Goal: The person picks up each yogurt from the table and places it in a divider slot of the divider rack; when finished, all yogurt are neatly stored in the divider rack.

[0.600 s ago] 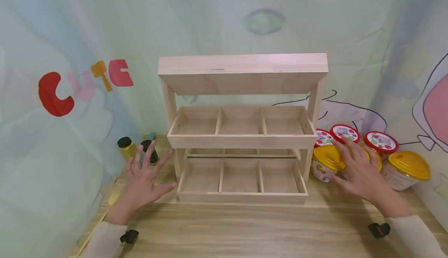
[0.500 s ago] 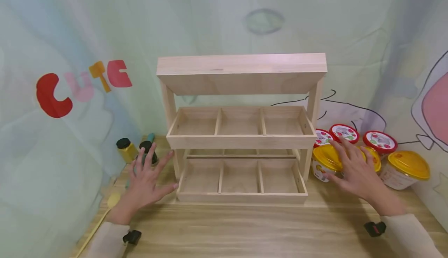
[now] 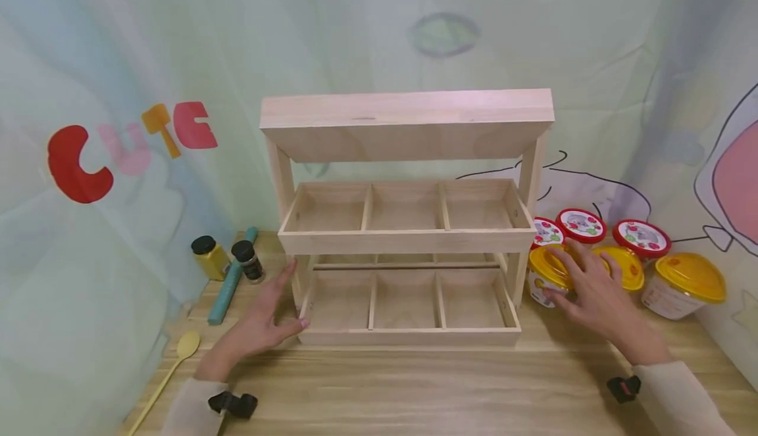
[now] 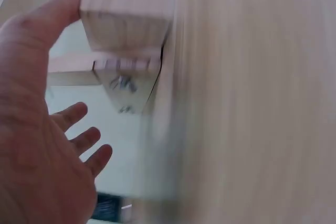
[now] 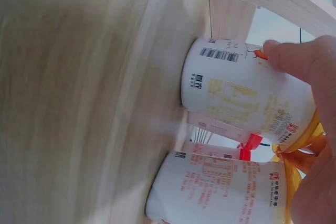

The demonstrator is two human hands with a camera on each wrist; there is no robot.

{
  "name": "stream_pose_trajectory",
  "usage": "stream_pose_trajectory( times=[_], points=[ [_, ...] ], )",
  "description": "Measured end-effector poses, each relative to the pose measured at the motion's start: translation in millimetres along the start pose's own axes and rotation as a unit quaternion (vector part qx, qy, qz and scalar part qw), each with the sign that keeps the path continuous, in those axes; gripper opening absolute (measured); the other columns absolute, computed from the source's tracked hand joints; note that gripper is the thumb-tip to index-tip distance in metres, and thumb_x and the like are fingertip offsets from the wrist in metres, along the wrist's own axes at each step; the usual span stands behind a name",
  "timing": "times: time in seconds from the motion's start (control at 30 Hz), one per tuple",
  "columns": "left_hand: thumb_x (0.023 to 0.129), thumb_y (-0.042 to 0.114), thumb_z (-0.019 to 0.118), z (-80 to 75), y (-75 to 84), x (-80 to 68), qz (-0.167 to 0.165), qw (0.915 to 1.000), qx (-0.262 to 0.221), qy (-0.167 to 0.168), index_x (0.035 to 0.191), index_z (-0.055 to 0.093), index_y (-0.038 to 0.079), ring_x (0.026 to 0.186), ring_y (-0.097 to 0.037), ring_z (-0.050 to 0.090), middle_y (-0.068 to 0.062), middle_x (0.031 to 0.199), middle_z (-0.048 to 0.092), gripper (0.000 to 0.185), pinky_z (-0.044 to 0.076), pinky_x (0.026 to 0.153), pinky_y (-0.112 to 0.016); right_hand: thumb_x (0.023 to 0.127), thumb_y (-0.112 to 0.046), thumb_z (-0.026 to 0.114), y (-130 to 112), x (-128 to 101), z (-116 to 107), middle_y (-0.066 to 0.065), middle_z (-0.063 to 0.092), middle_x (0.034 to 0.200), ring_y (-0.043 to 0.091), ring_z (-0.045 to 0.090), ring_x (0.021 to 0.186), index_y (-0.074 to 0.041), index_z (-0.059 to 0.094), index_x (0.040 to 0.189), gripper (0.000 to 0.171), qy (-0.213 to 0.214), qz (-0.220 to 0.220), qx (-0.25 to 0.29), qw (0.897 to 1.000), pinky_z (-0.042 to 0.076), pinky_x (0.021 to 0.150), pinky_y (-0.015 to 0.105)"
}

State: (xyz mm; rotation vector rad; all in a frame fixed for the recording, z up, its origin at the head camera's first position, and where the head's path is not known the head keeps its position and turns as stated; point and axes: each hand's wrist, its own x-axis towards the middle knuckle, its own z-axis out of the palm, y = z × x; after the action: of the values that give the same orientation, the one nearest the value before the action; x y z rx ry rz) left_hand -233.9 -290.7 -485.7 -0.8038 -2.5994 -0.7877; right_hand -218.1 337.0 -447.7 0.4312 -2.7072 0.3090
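Observation:
My left hand (image 3: 256,332) is at the lower left of a two-tier wooden shelf rack (image 3: 408,108). Its thumb touches the front left corner of the lower tray (image 3: 408,337), while the other fingers stretch back along the rack's side. At the right, my right hand (image 3: 606,308) grips a white tub (image 5: 226,87) with a yellow lid (image 3: 540,267). The thumb presses the tub's printed side, and the fingers reach over the lid. A second yellow-lidded tub (image 5: 215,190) stands close beside it, partly under the hand in the head view.
Several red-lidded tubs (image 3: 581,224) stand behind, and another yellow-lidded tub (image 3: 689,285) is at far right. Left of the rack are a yellow jar (image 3: 211,262), a black-capped jar (image 3: 249,265), a teal stick (image 3: 227,291) and a yellow spoon (image 3: 188,344). Curtains enclose the table.
My left hand has come forward and right, uncovering the jars and teal stick, its thumb now on the tray corner. My right hand has shifted left and closed round the yellow-lidded tub.

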Motion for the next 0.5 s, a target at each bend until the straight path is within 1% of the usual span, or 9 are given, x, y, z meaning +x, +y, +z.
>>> stream_pose_trajectory(
  times=[0.07,0.13,0.17,0.2,0.23,0.3,0.37,0.43,0.5],
  points=[
    [0.088,0.023,0.087,5.0,-0.9,-3.7,-0.026,0.9991,-0.032,-0.013,0.175,0.01,0.017,0.151,-0.055,0.041,-0.029,0.174,0.031,0.117,0.038,0.125,-0.048,0.083,-0.029,0.089,-0.3,0.1,0.9,0.033,0.042,0.159,0.057,0.038,0.14,-0.013,0.048,0.154,0.083,0.002,0.003,0.009,1.0,0.013,0.122,0.079],
    [0.091,0.018,0.084,10.4,-2.2,-7.3,-0.036,0.9972,-0.065,-0.014,0.175,0.006,0.017,0.147,-0.051,0.048,-0.03,0.17,0.037,0.115,0.037,0.123,-0.028,0.083,-0.027,0.089,-1.0,-0.6,1.7,0.034,0.042,0.159,0.057,0.038,0.141,-0.012,0.05,0.153,0.082,0.005,0.006,0.013,1.0,0.01,0.124,0.079],
    [0.092,0.016,0.083,12.9,-3.1,-8.7,-0.034,0.996,-0.082,-0.011,0.175,0.005,0.016,0.144,-0.047,0.052,-0.031,0.167,0.041,0.113,0.035,0.12,-0.02,0.084,-0.026,0.089,-1.4,-1.0,2.0,0.034,0.042,0.159,0.057,0.037,0.141,-0.012,0.05,0.153,0.081,0.005,0.008,0.016,1.0,0.009,0.125,0.079],
    [0.092,0.012,0.082,15.5,-4.3,-9.8,-0.025,0.9948,-0.099,-0.003,0.174,0.006,0.013,0.141,-0.042,0.057,-0.033,0.163,0.046,0.112,0.035,0.117,-0.014,0.084,-0.025,0.089,-1.6,-1.3,2.5,0.034,0.042,0.159,0.057,0.037,0.141,-0.012,0.05,0.154,0.081,0.006,0.009,0.017,1.0,0.008,0.126,0.078],
    [0.092,0.009,0.081,17.8,-5.3,-10.6,-0.017,0.9932,-0.115,0.002,0.174,0.006,0.012,0.14,-0.036,0.059,-0.034,0.16,0.049,0.111,0.034,0.115,-0.012,0.084,-0.025,0.089,-1.8,-1.5,2.8,0.034,0.042,0.159,0.057,0.037,0.141,-0.012,0.05,0.153,0.081,0.009,0.009,0.018,1.0,0.008,0.126,0.078],
    [0.092,0.003,0.079,21.6,-7.6,-10.7,0.003,0.9898,-0.142,0.013,0.173,0.007,0.007,0.137,-0.021,0.061,-0.036,0.153,0.055,0.109,0.035,0.114,-0.01,0.084,-0.025,0.089,-2.2,-1.5,3.1,0.034,0.042,0.158,0.057,0.037,0.14,-0.011,0.05,0.153,0.08,0.013,0.008,0.018,1.0,0.008,0.126,0.078],
    [0.091,0.001,0.078,24.3,-10.0,-10.4,0.009,0.987,-0.159,0.018,0.173,0.007,0.008,0.139,-0.006,0.056,-0.037,0.153,0.054,0.108,0.033,0.115,-0.009,0.084,-0.025,0.089,-2.4,-1.2,3.0,0.034,0.043,0.158,0.057,0.038,0.14,-0.012,0.051,0.153,0.08,0.017,0.007,0.018,1.0,0.008,0.126,0.078],
    [0.092,0.002,0.077,25.8,-11.9,-10.8,0.006,0.9856,-0.168,0.017,0.173,0.006,0.009,0.14,0.002,0.05,-0.038,0.157,0.05,0.108,0.03,0.116,-0.008,0.084,-0.025,0.089,-2.7,-1.2,2.8,0.034,0.044,0.157,0.057,0.038,0.139,-0.012,0.051,0.152,0.079,0.021,0.004,0.018,1.0,0.009,0.126,0.078],
    [0.093,0.002,0.076,26.1,-12.7,-11.9,-0.001,0.9852,-0.171,0.015,0.174,0.006,0.011,0.14,0.004,0.047,-0.038,0.16,0.046,0.108,0.029,0.115,-0.007,0.083,-0.025,0.09,-2.9,-1.1,3.2,0.035,0.044,0.156,0.057,0.038,0.139,-0.013,0.051,0.152,0.08,0.024,0.001,0.02,1.0,0.009,0.126,0.077]
  ],
)
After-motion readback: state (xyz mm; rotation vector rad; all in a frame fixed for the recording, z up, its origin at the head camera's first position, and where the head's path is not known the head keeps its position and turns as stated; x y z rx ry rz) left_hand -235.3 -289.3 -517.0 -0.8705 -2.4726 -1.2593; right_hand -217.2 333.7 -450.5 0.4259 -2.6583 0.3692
